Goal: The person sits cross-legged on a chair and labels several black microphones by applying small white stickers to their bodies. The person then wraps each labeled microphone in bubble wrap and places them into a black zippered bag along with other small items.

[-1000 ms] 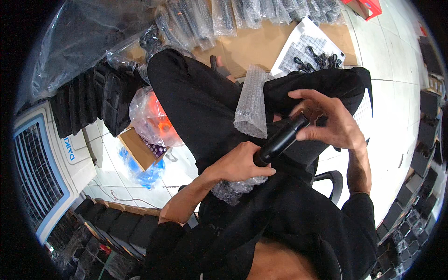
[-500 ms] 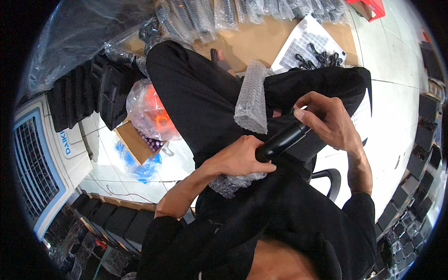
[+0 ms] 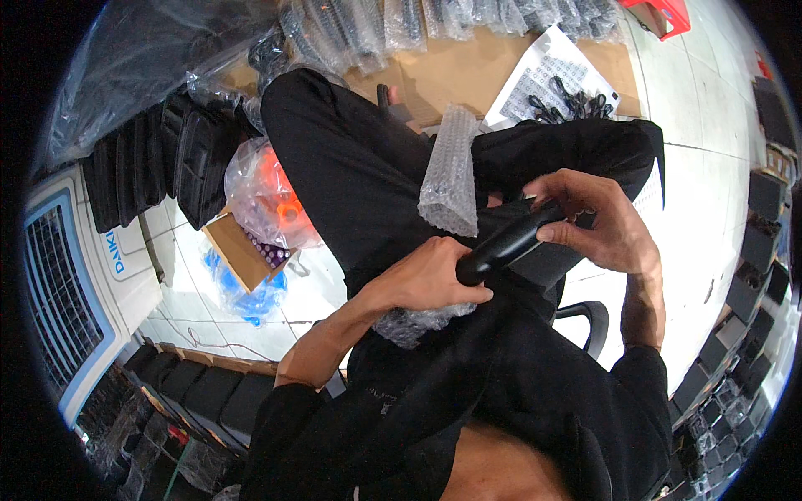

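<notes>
A: Your black trousers [image 3: 342, 159] are filling most of the middle, legs folded in front of you, and a cardboard sheet [image 3: 443, 71] is lying on the floor beyond them.

B: Yeah, and that bubble-wrap sleeve [image 3: 451, 175] is resting over your legs, just past your hands. It's looking super light and squishy, so it's probably not fighting you anywhere you're pressing.

A: The glossy black cylinder [image 3: 505, 249] is sitting above your lap, slanting between your two hands. Could be a flashlight, but I'm not seeing enough to swear to it.

B: It's looking stiff and hard-shelled tbh. I'm guessing it's weighing a bit, nothing you're straining with. That shine is hinting at slippery, so wrapping the whole barrel is probably beating a pinch.

A: Your left hand [image 3: 430, 275] is kinda doing that, fingers gripping round the near end. Some crumpled bubble wrap [image 3: 422, 324] is bunching just under it; can't tell if you're gripping that too.

B: And your right hand [image 3: 601, 219] is holding the far end, thumb pressing the side, fingers curling over. Tips are partly hiding, so I'm not telling how hard you're squeezing. If that end's carrying anything fragile, mid-barrel is looking safer imo.
</notes>
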The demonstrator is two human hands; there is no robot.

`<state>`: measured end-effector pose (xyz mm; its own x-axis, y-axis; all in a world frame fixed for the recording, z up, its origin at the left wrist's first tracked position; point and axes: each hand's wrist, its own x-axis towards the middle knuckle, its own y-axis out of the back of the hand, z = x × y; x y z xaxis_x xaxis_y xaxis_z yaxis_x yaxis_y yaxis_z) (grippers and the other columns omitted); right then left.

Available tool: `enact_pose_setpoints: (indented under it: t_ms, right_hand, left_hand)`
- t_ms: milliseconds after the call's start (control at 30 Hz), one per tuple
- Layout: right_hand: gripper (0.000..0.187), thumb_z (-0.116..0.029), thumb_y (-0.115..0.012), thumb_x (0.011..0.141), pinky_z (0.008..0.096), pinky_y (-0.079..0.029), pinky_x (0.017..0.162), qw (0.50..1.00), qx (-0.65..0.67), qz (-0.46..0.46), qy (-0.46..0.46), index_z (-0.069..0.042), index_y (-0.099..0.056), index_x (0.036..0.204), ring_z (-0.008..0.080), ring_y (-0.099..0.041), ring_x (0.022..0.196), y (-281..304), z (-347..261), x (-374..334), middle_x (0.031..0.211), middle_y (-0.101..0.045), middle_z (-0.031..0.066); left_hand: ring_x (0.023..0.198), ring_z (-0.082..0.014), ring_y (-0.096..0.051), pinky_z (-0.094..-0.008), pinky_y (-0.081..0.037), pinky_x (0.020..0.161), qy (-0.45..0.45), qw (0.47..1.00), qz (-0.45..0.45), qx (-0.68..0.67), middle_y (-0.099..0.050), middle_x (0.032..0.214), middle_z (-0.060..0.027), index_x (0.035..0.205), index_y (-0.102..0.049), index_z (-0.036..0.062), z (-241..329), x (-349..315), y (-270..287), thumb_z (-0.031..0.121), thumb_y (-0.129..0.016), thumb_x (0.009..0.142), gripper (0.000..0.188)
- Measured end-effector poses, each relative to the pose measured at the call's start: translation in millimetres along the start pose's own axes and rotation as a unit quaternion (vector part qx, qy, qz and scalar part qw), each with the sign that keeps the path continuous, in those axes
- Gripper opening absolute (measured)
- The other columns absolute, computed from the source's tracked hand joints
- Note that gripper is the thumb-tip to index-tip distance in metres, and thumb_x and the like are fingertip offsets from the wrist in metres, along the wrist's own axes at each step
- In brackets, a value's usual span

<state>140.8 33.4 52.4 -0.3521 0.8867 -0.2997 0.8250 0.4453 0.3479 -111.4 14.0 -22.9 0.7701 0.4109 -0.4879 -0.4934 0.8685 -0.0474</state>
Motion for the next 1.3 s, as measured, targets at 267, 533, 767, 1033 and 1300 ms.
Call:
enact_pose_setpoints:
  t_ms: [267,533,767,1033,1300]
  right_hand:
    - [0.06,-0.023,-0.083,0.075,0.0318,-0.052,0.079,0.997,0.059,0.02,-0.055,-0.001,-0.059,0.125,0.0184,-0.065,0.095,-6,-1,-14,0.11,-0.069,0.0102]
    - [0.105,-0.027,-0.093,0.057,0.0451,-0.038,0.109,0.98,0.065,-0.18,0.06,-0.001,-0.039,0.144,0.032,-0.048,0.13,-60,74,-37,0.138,-0.05,0.0216]
    - [0.086,-0.024,-0.088,0.064,0.046,-0.043,0.103,0.977,0.047,-0.204,0.035,-0.002,-0.043,0.135,0.0318,-0.054,0.119,-97,81,-50,0.125,-0.056,0.0208]
    - [0.064,-0.019,-0.083,0.073,0.047,-0.048,0.096,0.984,0.165,0.014,0.063,-0.002,-0.048,0.124,0.0315,-0.061,0.108,-58,27,-22,0.11,-0.062,0.0199]
    - [0.042,-0.011,-0.076,0.076,0.0436,-0.049,0.092,0.939,0.108,0.301,0.126,0.0,-0.056,0.112,0.0292,-0.062,0.099,-30,-24,32,0.1,-0.064,0.0155]
  left_hand:
    - [0.064,-0.0158,-0.062,-0.0332,-0.049,0.065,0.067,0.997,0.036,0.016,-0.064,0.067,-0.0089,0.082,-0.066,-0.0017,23,-12,0,0.025,-0.078,0.077,0.029]
    - [0.091,-0.0253,-0.07,-0.0368,-0.057,0.079,-0.311,0.944,0.104,-0.033,-0.067,0.105,-0.0112,0.134,-0.048,0.0074,94,-19,10,0.012,-0.082,0.07,0.073]
    - [0.067,-0.0198,-0.063,-0.0301,-0.051,0.059,-0.518,0.831,0.188,-0.082,-0.06,0.078,-0.0087,0.121,-0.053,0.0012,134,7,3,0.025,-0.078,0.076,0.056]
    - [0.065,-0.0102,-0.06,-0.0242,-0.047,0.058,-0.571,0.751,0.3,-0.14,-0.061,0.076,-0.0051,0.108,-0.06,0.0026,159,-15,45,0.013,-0.075,0.08,0.034]
    - [0.079,-0.0165,-0.069,-0.0283,-0.053,0.074,-0.13,0.699,0.679,0.183,-0.073,0.091,-0.0109,0.105,-0.07,0.0014,-6,-59,216,0.015,-0.072,0.086,0.023]
